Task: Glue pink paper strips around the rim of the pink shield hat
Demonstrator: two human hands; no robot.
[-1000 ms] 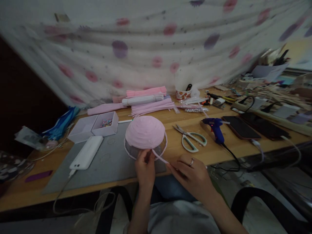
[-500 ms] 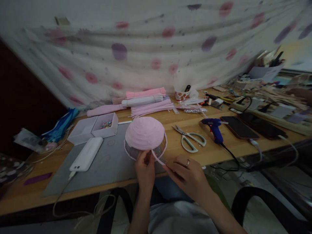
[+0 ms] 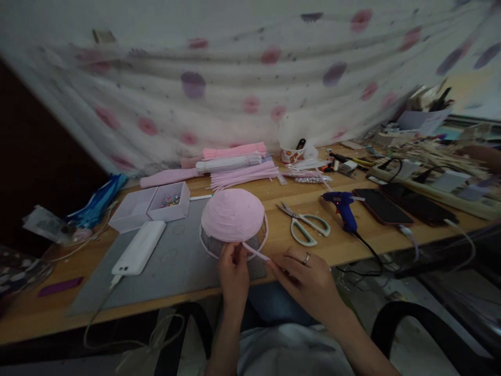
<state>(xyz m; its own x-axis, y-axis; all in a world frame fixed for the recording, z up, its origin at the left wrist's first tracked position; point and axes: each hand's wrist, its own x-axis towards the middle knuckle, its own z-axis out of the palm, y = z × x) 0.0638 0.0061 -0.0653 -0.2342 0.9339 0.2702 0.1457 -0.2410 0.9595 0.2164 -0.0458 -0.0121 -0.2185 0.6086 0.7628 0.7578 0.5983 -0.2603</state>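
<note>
A pink dome [image 3: 233,211], covered in rows of pipe cleaner, rests over a round wire frame [image 3: 267,230] whose lower ring is wrapped in pink. At the dome's near edge, my left hand [image 3: 234,269] is closed, pinching the pink pipe cleaner [image 3: 255,251] where it leaves the dome. That strand runs to the right, pulled straight, into the closed fingers of my right hand [image 3: 303,279], which wears a ring. Scissors [image 3: 304,222] lie partly spread to the right of the dome. A blue glue gun [image 3: 344,209] with a small red light stands beyond them.
A grey mat [image 3: 168,266] carries a white power bank [image 3: 139,248] with a cable. White boxes [image 3: 168,203], one with small beads, stand behind it. Pipe cleaner bundles [image 3: 242,172] lie at the back. Phones [image 3: 383,205] and a power strip [image 3: 442,190] are on the right.
My right hand has moved slightly right and up, and the pipe cleaner strand is straighter and flatter. My left hand stays at the dome's near edge.
</note>
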